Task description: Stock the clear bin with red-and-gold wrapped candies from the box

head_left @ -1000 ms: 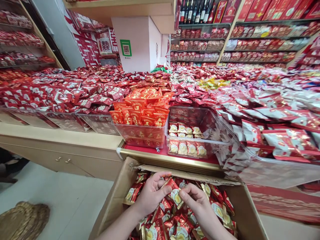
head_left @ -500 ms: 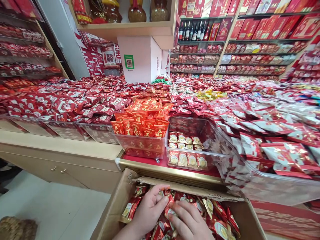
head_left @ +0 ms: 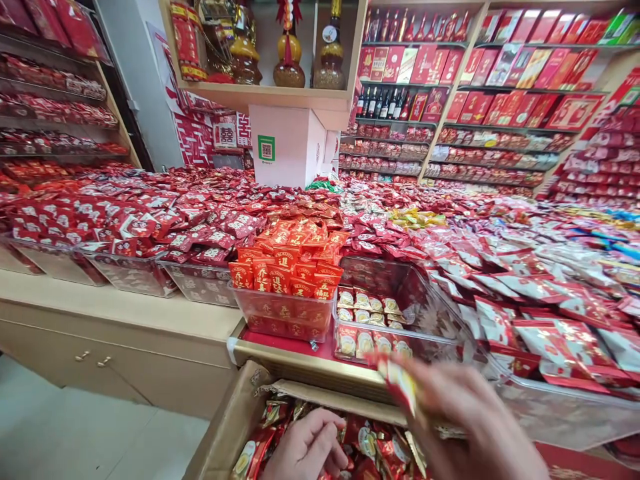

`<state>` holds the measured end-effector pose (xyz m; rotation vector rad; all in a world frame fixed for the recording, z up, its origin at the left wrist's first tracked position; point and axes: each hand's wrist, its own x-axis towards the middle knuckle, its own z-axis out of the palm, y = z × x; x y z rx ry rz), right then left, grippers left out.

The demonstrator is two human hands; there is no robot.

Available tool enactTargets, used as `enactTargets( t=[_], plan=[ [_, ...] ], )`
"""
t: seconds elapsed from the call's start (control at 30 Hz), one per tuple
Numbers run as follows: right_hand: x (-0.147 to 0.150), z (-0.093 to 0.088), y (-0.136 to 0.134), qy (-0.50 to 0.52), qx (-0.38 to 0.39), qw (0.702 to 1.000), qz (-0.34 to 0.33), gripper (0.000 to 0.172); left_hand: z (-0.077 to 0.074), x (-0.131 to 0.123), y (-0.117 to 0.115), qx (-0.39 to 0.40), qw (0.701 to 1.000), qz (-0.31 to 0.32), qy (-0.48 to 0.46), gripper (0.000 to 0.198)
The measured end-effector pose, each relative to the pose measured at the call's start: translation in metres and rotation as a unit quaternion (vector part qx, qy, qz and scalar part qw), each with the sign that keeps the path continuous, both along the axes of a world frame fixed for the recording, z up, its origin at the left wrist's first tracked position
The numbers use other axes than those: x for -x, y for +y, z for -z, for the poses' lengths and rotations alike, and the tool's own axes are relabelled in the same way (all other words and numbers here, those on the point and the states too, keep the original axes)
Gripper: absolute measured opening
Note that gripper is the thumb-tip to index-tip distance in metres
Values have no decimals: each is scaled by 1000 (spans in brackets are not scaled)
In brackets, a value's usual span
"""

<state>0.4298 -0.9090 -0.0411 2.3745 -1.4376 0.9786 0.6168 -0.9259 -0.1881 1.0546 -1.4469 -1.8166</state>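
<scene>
My right hand (head_left: 470, 413), smeared by motion, is closed on a small red and gold candy packet (head_left: 400, 383). It is raised above the right part of an open cardboard box (head_left: 227, 420), near the front of a clear plastic bin (head_left: 425, 333). That bin holds upright rows of matching packets (head_left: 364, 343), with a bare space behind and right of them. My left hand (head_left: 307, 447) is low inside the box with its fingers curled in. Whatever it may hold is hidden. Loose red and gold packets (head_left: 367, 440) lie jumbled around it.
A clear bin of orange-red packets (head_left: 285, 280) adjoins on the left. Another bin, heaped with red and white packets (head_left: 565, 340), overhangs the right. A gold counter edge (head_left: 300, 363) runs behind the box. Overhead, a shelf (head_left: 270, 97) holds bottles.
My right hand has risen out of the box and moved right with a packet. My left hand stays in the box, now curled and apart from it. The view has tilted up.
</scene>
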Motion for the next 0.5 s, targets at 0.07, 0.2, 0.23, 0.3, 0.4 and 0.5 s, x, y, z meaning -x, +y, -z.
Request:
enactTargets(
  t=[0.07, 0.2, 0.23, 0.3, 0.4, 0.5],
  plan=[
    [-1, -28, -43, 62, -16, 997, 47, 22, 4, 1, 2, 20, 999, 31, -28, 38],
    [-1, -34, -138, 285, -185, 929, 147, 18, 7, 0, 4, 80, 987, 93, -105, 26],
    [2, -27, -157, 306, -210, 917, 148, 19, 6, -1, 4, 107, 980, 104, -132, 25],
    [11, -9, -183, 333, -243, 899, 146, 21, 6, -3, 2, 164, 962, 127, -179, 24],
    [27, 16, -199, 354, -262, 885, 149, 21, 5, -5, 0, 227, 937, 153, -219, 24],
    [38, 30, -200, 368, -275, 875, 150, 23, 7, -7, -1, 248, 926, 161, -234, 25]
  ],
)
